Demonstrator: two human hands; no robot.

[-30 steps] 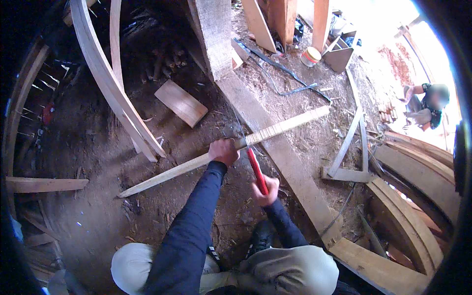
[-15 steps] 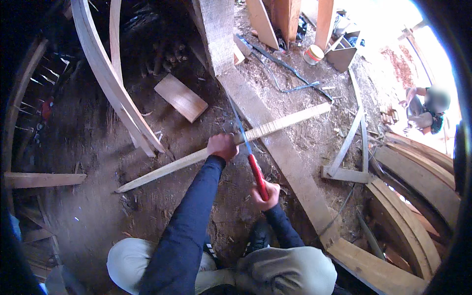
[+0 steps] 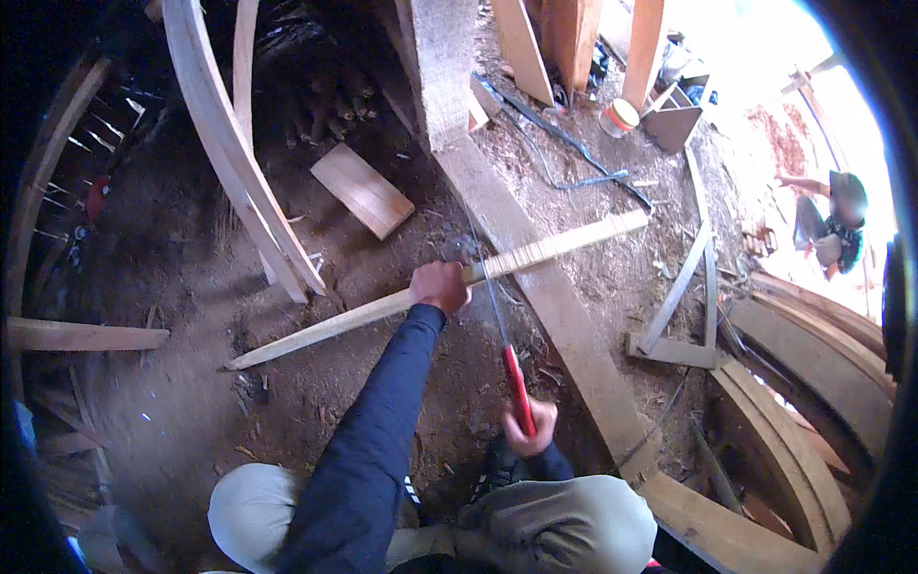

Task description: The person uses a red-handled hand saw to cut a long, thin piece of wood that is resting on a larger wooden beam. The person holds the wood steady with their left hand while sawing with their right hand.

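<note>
My left hand (image 3: 440,288) is closed around a long pale wooden strip (image 3: 574,241), holding it slantwise over a thick timber beam (image 3: 564,335). In my right hand (image 3: 532,428) is the red handle of a handsaw (image 3: 517,385). Its thin blade crosses the strip just right of my left hand. A row of crosswise marks or cuts shows on the strip to the right of the blade. The strip's left end tapers and reaches low over the dirt floor. My fingers hide part of the strip.
A short board (image 3: 363,189) lies on the floor ahead. Curved timbers (image 3: 220,143) stand at left; more curved pieces (image 3: 794,450) lie at right. Beyond the beam are a jar (image 3: 619,118), a dark cable (image 3: 564,136) and a joined wooden frame (image 3: 681,350). Another person (image 3: 841,225) crouches at far right.
My right hand has pulled the saw back toward me and slightly right, its blade still across the strip. My left hand keeps its grip. The view has shifted a little.
</note>
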